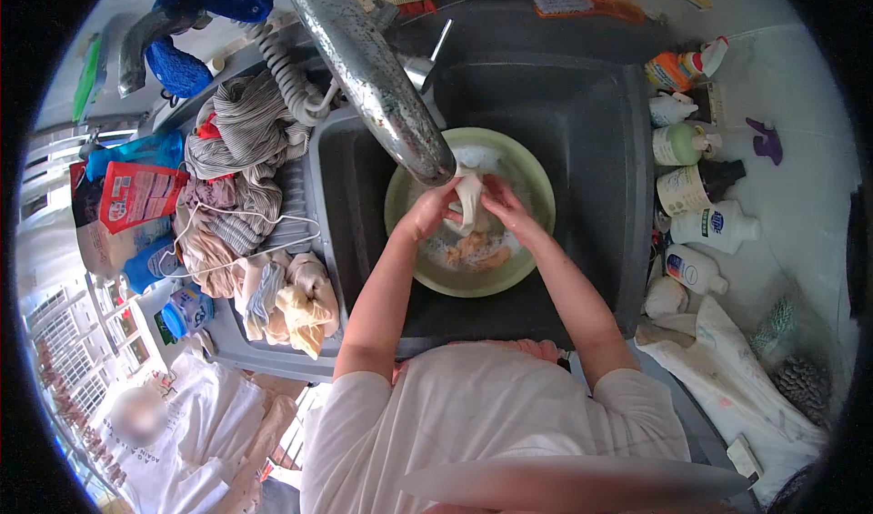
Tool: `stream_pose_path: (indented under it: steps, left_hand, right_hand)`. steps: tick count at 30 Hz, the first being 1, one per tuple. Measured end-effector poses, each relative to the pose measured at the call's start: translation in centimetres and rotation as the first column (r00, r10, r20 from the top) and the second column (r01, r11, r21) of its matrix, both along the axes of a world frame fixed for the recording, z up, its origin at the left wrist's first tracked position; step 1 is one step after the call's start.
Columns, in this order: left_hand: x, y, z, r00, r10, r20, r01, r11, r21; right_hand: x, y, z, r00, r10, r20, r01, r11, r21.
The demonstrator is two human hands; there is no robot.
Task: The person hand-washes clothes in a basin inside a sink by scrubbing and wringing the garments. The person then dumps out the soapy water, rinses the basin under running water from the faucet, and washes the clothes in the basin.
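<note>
A light green round basin [390, 200] sits in a dark grey sink [593, 173], holding sudsy water. Above the water, a wet off-white cloth [468, 203] hangs between my two hands. My left hand [431, 208] grips its left side, close under the end of the metal faucet [372, 70]. At the cloth's right edge is my right hand [506, 207], fingers bent; whether they pinch the cloth is hard to see. Orange-tan fabric [477, 251] lies in the foam below my hands. Part of the basin's far side is covered by the faucet.
Left of the basin, crumpled striped clothes [239, 125] and pale garments [286, 296] lie on the ribbed drainboard with a white wire hanger [273, 244]. Several bottles [709, 227] line the right ledge, near a white cloth [723, 371]. Scrubbing brushes [586, 2] rest at the back.
</note>
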State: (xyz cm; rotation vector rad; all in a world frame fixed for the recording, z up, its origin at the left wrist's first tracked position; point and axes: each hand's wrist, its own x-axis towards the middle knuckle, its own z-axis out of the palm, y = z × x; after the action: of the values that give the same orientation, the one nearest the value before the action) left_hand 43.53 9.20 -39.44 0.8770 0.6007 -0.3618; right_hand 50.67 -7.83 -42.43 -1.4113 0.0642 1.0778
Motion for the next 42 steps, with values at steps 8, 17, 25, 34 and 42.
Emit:
stream_pose_path:
  steps: [8, 17, 25, 34, 42]
  left_hand:
    - [-1.0, 0.1, -0.4, 1.000, 0.004, 0.016, -0.004, 1.000, 0.021]
    - [-2.2, 1.1, -1.1, 0.988, -0.067, -0.141, 0.128, 0.864, 0.488]
    - [-2.0, 0.1, 0.5, 0.997, -0.021, 0.078, -0.006, 0.944, 0.331]
    - [-0.2, -0.5, 2.7, 0.992, -0.112, -0.052, 0.118, 0.981, 0.155]
    - [-2.0, 1.1, -0.6, 0.856, -0.517, -0.009, 0.490, 0.805, 0.335]
  right_hand:
    - [2.0, -1.3, -0.8, 0.970, 0.243, 0.013, -0.242, 0.958, 0.156]
    - [6.1, -4.3, 3.8, 0.988, -0.154, 0.005, 0.150, 0.967, 0.204]
    - [7.5, -3.6, 7.8, 0.893, -0.028, 0.450, 0.026, 1.000, 0.010]
    - [3.1, -0.1, 6.5, 0.888, 0.411, 0.207, -0.400, 0.911, -0.095]
    - [3.4, -1.5, 1.9, 0.742, 0.479, 0.470, -0.348, 0.873, -0.340]
